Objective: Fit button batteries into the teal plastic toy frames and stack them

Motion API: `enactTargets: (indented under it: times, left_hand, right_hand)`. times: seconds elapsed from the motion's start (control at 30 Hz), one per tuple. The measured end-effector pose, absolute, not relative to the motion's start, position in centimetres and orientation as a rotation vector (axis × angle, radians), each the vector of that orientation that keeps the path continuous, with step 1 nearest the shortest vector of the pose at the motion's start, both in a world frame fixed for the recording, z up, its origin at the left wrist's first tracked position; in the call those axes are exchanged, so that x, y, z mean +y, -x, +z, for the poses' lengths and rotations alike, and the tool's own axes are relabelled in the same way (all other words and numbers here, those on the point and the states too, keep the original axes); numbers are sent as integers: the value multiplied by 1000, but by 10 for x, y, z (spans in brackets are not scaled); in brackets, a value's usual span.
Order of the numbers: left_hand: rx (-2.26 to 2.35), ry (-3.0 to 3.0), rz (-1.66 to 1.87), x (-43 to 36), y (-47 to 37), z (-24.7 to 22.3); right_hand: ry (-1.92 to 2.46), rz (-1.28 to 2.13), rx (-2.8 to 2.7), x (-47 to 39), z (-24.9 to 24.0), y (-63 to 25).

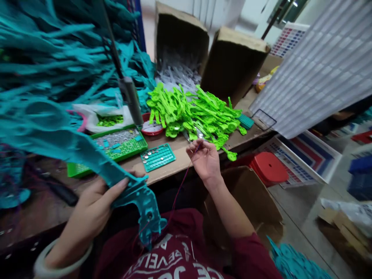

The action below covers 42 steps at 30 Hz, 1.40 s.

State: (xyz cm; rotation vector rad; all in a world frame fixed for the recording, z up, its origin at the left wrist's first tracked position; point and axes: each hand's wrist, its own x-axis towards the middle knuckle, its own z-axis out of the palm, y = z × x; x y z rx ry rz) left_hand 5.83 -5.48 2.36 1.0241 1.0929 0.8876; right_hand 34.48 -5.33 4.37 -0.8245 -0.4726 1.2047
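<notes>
My left hand (90,209) grips a long teal moulded plastic part (93,153), with the thumb lying along its upper side. The part reaches from the left edge to a hooked end above my lap, where a small dark round piece sits in it. Thin red-purple wires (178,190) run from near that end up to my right hand (207,162). There, palm up, the fingers are curled and pinch the wire's end beside the bench edge. Just beyond those fingers lies a heap of bright green plastic parts (200,112).
A grey power screwdriver (131,102) hangs over the bench. Below it are a green basket (78,169), a teal tray (158,158) with small discs, and a red bowl (152,131). Teal parts (58,58) pile up left. Cardboard boxes (232,58) stand behind; a red stool (269,166) is right.
</notes>
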Motion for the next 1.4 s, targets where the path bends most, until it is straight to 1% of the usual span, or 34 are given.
enactTargets:
  times: [0.07,0.13,0.23,0.33,0.53,0.73,0.9,1.03,1.2,1.4]
  left_hand:
    - [985,-999,889,-47,-63,22]
    - [870,-989,882,-43,-65,17]
    - [745,-950,862,-39,-67,7]
    - [714,-875,850,-35,-67,-3]
    - [732,-742,959,-26,-59,-13]
    - [813,-941,898,-20,-56,-18]
    - [900,-1310,832,-20,-51,-3]
    - [863,-1527,766,-24,-55,4]
    - [835,-1457,744,-28,-66,-6]
    - [832,-1356,856,-24,-68,-4]
  right_hand:
    - [859,1250,-537,-40,57,-333]
    - [950,1330,-673,-34,60,-315]
    - [1075,1392,-880,-33,50,-279]
    - [1113,1438,-1013,-30,37,-248]
    - [1070,1593,-1025,-17,23,-239]
    - [1123,1602,-1021,-12,16,-240]
    - [1109,1747,-914,-6,13,-245]
    - [1139,1670,-928,-4,9,-250]
    - [1087,1549,-947,-6,5,-254]
    - [1029,1539,-908,-12,8,-258]
